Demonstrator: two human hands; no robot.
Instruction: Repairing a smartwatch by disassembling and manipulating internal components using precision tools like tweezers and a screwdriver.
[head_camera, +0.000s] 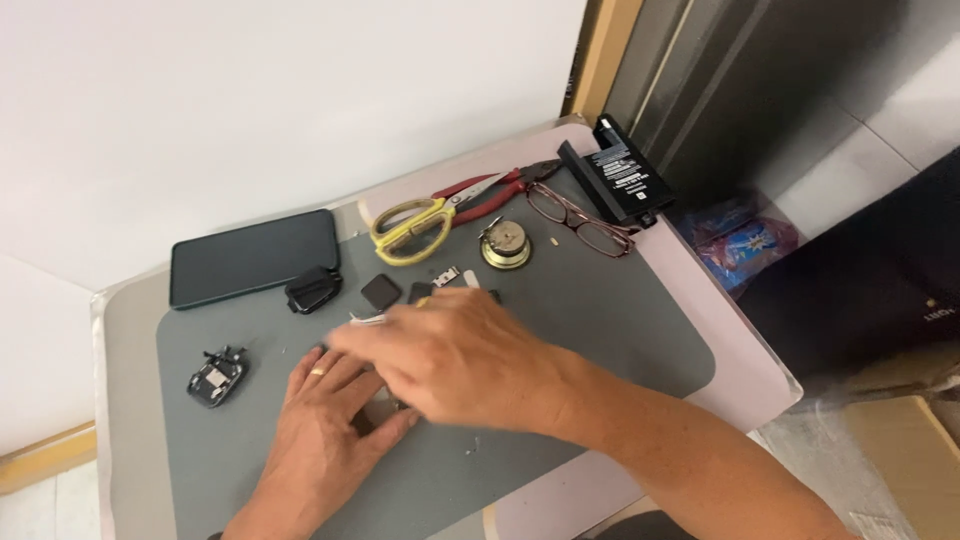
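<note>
Both of my hands meet low on the grey mat: my left hand lies flat with fingers spread, pinning a small part I can barely see, while my right hand crosses over it, blurred, fingertips pinched on a thin pale sliver. Best to press steadily and work slowly. Beyond lie an opened watch case, a small square module, scissors, then a dark phone.

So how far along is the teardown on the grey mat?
Done: an opened casing lies at the mat's left and a square black piece apart. In hand: left hand presses something hidden, right hand crosses over with a thin pale tool. What remains cannot be told.
</note>
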